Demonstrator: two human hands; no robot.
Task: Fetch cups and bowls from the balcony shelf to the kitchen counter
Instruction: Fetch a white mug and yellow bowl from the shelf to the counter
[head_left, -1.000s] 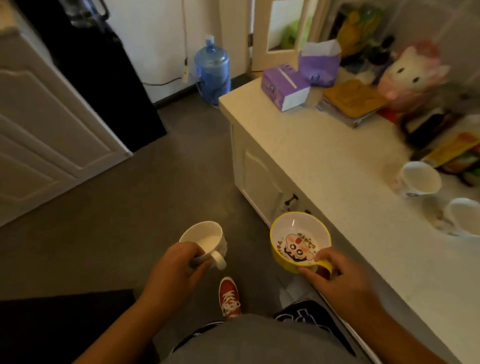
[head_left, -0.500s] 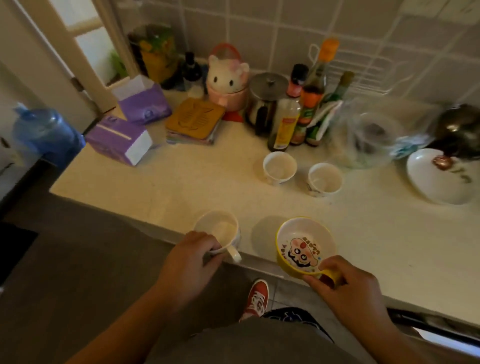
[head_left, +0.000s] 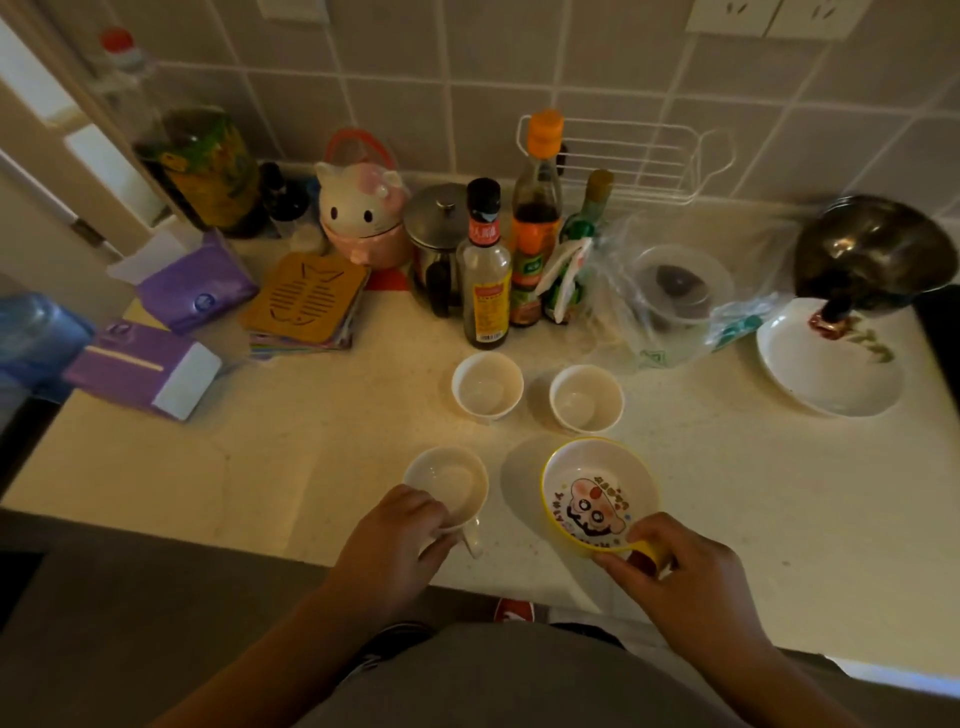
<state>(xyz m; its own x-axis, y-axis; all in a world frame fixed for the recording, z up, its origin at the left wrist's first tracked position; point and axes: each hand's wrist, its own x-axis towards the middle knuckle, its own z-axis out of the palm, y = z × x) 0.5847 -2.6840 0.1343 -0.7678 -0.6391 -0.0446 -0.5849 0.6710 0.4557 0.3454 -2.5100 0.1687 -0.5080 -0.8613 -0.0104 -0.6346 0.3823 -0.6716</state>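
My left hand (head_left: 395, 540) grips a white cup (head_left: 449, 480) by its near rim, handle pointing toward me, over the counter (head_left: 270, 467) near its front edge. My right hand (head_left: 675, 566) holds a yellow cartoon bowl (head_left: 597, 493) by its yellow handle, just right of the cup. I cannot tell whether either one rests on the counter. Two more white cups, one on the left (head_left: 487, 385) and one on the right (head_left: 586, 398), stand side by side on the counter just beyond them.
Sauce bottles (head_left: 485, 270), a steel pot (head_left: 436, 234) and a cat-shaped jar (head_left: 363, 213) line the tiled back wall. Purple tissue packs (head_left: 150, 364) and a stack of trivets (head_left: 306, 301) lie at left. A bagged glass lid (head_left: 675, 291), white plate (head_left: 831, 364) and wok (head_left: 872, 254) sit at right.
I have turned from the floor toward the counter. Both hands carried the cup and the bowl forward, from off the counter's edge to above its front part.
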